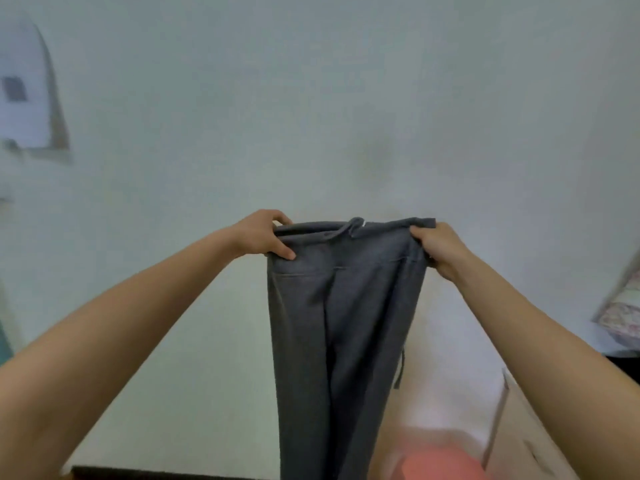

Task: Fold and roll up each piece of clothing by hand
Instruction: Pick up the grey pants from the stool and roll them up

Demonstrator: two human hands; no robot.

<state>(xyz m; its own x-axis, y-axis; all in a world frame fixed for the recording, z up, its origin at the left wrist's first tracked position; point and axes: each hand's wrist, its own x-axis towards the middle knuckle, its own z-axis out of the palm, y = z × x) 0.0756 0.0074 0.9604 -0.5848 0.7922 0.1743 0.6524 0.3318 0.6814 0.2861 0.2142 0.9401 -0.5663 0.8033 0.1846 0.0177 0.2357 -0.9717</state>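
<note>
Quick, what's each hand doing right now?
Left hand: grips the waistband of the grey trousers.
Right hand: grips the other end of the waistband.

Both bare arms are reaching forward and up, nearly straight, and drawing closer together toward the middle of the view. The left hand (263,235) is pinching one corner of the waistband of the grey trousers (341,313), thumb on the near side and fingers curling over the top edge. The right hand (440,249) is gripping the opposite corner at about the same height.
</note>
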